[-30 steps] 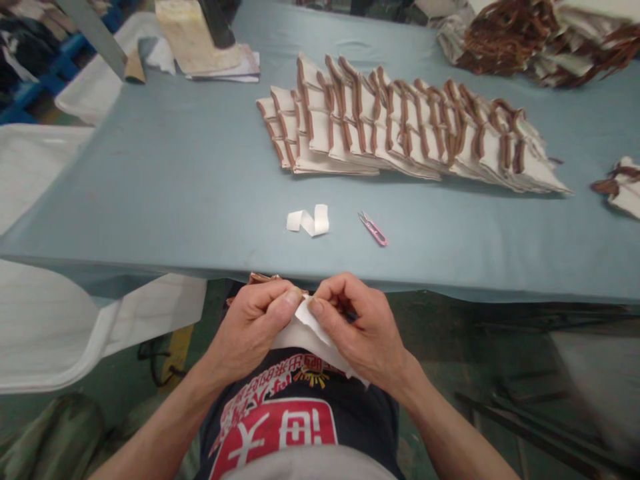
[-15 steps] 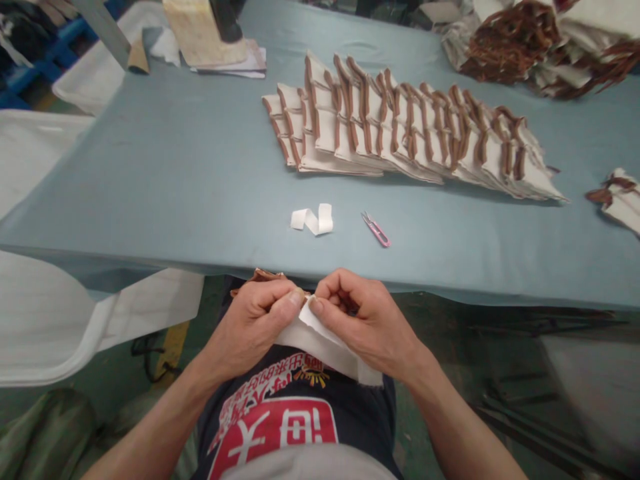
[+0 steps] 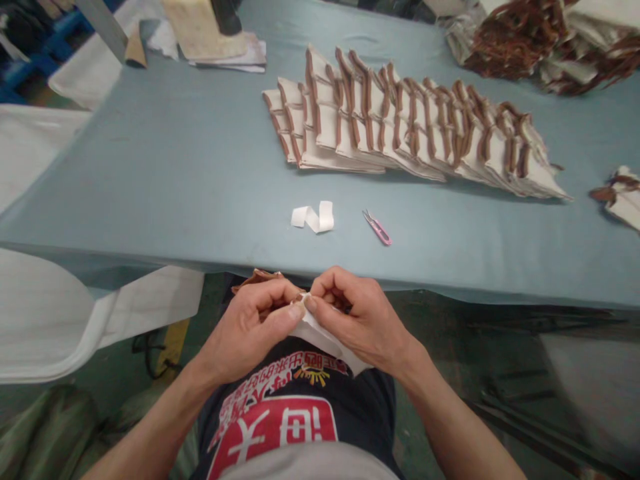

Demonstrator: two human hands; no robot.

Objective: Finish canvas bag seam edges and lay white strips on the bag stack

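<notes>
My left hand (image 3: pixel 257 323) and my right hand (image 3: pixel 357 317) meet above my lap, just below the table edge. Both are closed, thumb against fingers, on a white cloth piece (image 3: pixel 327 337) with brown trim (image 3: pixel 257 279). The brown part sticks out behind my left hand, while the white part hangs under my right. What exactly sits between the fingertips is partly hidden. On the table in front lie a curled white strip (image 3: pixel 314 217) and pink-handled thread snips (image 3: pixel 377 228), both apart from my hands.
A long overlapping row of folded white pieces with brown edging (image 3: pixel 400 127) crosses the blue-covered table (image 3: pixel 175 167). One similar piece (image 3: pixel 623 197) lies far right. Brown and white bundles (image 3: pixel 520 43) are heaped at the back right. White plastic tubs (image 3: pixel 95 333) stand left.
My fingertips have drawn closer together on the cloth. The hanging white part has shifted and shows less beneath my hands.
</notes>
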